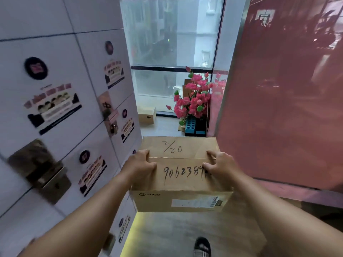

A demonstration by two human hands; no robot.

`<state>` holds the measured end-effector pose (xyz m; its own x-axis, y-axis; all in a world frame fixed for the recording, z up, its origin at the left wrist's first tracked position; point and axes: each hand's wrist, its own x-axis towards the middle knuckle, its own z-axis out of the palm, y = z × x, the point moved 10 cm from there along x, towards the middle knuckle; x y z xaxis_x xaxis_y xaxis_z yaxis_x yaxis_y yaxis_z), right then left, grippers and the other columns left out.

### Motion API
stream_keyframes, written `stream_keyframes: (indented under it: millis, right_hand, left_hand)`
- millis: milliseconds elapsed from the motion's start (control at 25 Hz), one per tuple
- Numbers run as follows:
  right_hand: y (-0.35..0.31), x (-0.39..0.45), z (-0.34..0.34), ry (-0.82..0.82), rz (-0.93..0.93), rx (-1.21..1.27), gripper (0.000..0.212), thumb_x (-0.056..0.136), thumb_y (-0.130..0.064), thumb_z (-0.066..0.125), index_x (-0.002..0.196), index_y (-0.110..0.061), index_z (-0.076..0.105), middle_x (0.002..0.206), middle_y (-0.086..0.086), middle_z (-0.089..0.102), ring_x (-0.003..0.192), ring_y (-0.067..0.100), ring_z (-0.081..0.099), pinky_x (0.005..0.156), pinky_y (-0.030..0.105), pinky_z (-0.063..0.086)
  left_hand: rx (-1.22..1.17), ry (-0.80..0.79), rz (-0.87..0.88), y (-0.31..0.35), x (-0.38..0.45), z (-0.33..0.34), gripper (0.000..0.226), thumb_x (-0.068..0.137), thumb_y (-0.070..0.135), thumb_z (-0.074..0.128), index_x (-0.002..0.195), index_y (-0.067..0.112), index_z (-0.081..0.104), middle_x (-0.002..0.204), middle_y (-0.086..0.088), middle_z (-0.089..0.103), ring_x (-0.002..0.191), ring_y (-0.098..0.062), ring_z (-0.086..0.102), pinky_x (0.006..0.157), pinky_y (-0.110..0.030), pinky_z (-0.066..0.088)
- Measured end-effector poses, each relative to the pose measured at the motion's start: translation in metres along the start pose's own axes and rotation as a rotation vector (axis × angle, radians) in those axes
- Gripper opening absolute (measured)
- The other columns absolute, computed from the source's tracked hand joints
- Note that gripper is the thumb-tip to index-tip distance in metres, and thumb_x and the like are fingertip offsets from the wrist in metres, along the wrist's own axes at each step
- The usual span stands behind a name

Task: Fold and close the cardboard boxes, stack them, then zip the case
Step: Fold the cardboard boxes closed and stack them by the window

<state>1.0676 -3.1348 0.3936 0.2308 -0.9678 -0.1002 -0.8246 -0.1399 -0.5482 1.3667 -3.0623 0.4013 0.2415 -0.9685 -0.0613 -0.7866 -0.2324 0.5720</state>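
A closed brown cardboard box [181,184] with handwritten numbers on its top flaps and a white label on its near side is carried in front of me, above the floor. My left hand [140,166] grips the box's left top edge, fingers curled over the flaps. On the opposite edge my right hand [221,166] holds it the same way, fingers on the top. No case is in view.
A wall of white lockers [55,117] with stickers runs close on the left. A pink glass partition [278,108] stands on the right. Ahead by the window are a small cardboard box [147,115] and pink artificial flowers [193,101]. My shoe [202,246] shows below.
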Motion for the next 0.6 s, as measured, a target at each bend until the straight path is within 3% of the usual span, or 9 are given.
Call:
stream_keyframes:
  millis: [400,480,600]
  right_hand:
    - [-0.014,0.326,-0.048,-0.042,-0.094,0.020,0.072,0.085,-0.052,0.070,0.149,-0.029,0.047,0.135,0.010,0.060,0.117,0.028,0.059,0.100,0.041,0.050]
    - [-0.023,0.378,-0.049,-0.062,-0.102,0.030,0.072,0.084,-0.052,0.070,0.149,-0.031,0.046,0.133,0.010,0.060,0.113,0.027,0.060,0.098,0.044,0.052]
    - [-0.038,0.473,-0.040,-0.094,-0.111,0.012,0.072,0.084,-0.053,0.069,0.149,-0.031,0.046,0.132,0.010,0.060,0.115,0.028,0.059,0.100,0.044,0.051]
  left_hand:
    - [-0.027,0.074,-0.068,0.036,0.298,-0.023,0.050,0.083,0.037,0.072,0.128,0.021,0.057,0.116,0.002,0.062,0.098,-0.015,0.058,0.082,-0.034,0.052]
    - [-0.051,0.076,-0.078,0.034,0.343,-0.029,0.049,0.083,0.035,0.071,0.128,0.019,0.058,0.112,0.002,0.062,0.099,-0.017,0.059,0.087,-0.038,0.053]
    - [-0.046,0.093,-0.091,0.021,0.432,-0.036,0.049,0.082,0.034,0.070,0.127,0.019,0.059,0.109,0.002,0.063,0.093,-0.015,0.057,0.082,-0.032,0.050]
